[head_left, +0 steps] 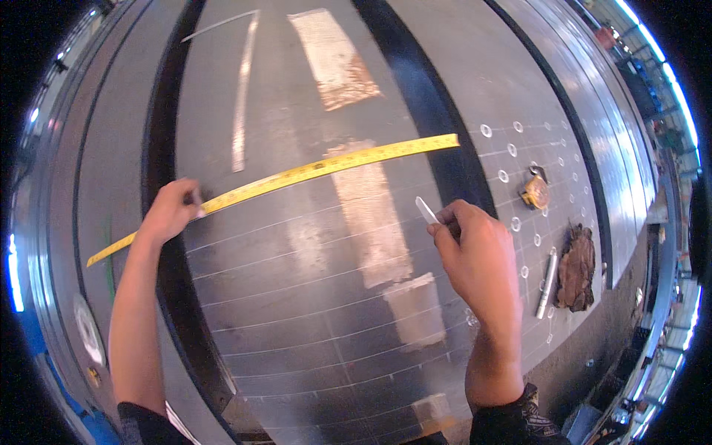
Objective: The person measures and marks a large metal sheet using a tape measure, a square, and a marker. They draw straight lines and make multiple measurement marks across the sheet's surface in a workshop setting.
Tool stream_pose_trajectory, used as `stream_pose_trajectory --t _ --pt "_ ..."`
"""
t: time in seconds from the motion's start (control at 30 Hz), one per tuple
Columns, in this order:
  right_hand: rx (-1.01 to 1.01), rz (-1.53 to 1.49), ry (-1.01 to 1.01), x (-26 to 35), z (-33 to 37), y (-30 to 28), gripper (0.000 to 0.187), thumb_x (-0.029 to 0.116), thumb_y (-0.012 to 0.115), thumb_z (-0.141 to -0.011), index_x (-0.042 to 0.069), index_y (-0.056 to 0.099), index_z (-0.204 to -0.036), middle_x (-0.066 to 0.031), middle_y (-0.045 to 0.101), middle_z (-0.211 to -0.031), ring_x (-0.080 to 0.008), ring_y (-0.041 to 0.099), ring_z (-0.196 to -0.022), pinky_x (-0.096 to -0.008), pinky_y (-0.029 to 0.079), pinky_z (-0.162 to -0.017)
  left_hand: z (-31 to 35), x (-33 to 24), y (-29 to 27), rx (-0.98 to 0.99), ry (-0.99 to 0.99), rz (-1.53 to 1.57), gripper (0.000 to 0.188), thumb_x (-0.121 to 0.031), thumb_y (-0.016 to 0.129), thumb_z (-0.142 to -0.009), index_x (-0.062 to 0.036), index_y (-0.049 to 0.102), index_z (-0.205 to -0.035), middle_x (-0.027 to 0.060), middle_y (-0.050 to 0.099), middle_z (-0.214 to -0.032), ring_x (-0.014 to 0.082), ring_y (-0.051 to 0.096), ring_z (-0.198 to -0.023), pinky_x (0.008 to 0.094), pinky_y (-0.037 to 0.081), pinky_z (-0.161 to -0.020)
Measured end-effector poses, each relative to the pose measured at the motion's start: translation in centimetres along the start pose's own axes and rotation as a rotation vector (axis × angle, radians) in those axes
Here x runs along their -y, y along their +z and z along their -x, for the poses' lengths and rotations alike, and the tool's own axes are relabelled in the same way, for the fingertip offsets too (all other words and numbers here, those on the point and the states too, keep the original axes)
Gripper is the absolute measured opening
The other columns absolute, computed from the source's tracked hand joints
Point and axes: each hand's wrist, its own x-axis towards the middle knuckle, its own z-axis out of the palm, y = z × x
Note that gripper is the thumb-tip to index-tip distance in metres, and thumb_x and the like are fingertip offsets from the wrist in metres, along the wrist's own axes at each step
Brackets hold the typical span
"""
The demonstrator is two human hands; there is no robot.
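A long yellow measuring strip (326, 165) lies slantwise across the grey metal plate (282, 356), over two dark bands. My left hand (172, 209), slightly blurred, is at the strip's left part, with curled fingers closed at its edge. In my right hand (478, 248) a thin white marking stick (426, 210) is pinched between thumb and fingers, its tip pointing up and left. The tip is below the strip and apart from it. Several thin white lines run across the plate below the strip.
On the right, a yellow tape measure (535, 191) lies among white circles and lines. Near it are a silver marker-like tube (547, 284) and a crumpled brown glove or rag (577, 268). A roundish pale object (89, 330) sits at the left edge.
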Motion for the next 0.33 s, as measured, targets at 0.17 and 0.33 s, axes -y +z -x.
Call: stream_pose_trajectory --t 0.17,0.33 --pt "0.098 -0.23 -0.094 4.2 1.8 6.0 0.016 0.014 0.069 -0.087 0.0 0.063 -0.091 -0.0205 0.067 -0.085 -0.039 0.067 -0.079 -0.046 0.052 -0.072 -0.2 -0.7 -0.3 0.014 -0.039 0.01 0.02 -0.007 0.079 -0.07 0.0004 0.065 -0.081 0.017 0.068 -0.084 0.0326 0.066 -0.083 0.0414 0.05 -0.075" --pt "0.081 -0.302 -0.138 9.6 2.5 13.1 0.017 0.015 0.071 -0.087 0.0 0.066 -0.092 -0.0182 0.068 -0.08 -0.0328 0.068 -0.071 -0.0405 0.052 -0.065 0.6 -0.4 -0.2 -0.012 -0.01 0.048 0.018 -0.007 0.079 -0.072 0.001 0.067 -0.082 0.0183 0.07 -0.083 0.0334 0.068 -0.081 0.0428 0.052 -0.076"
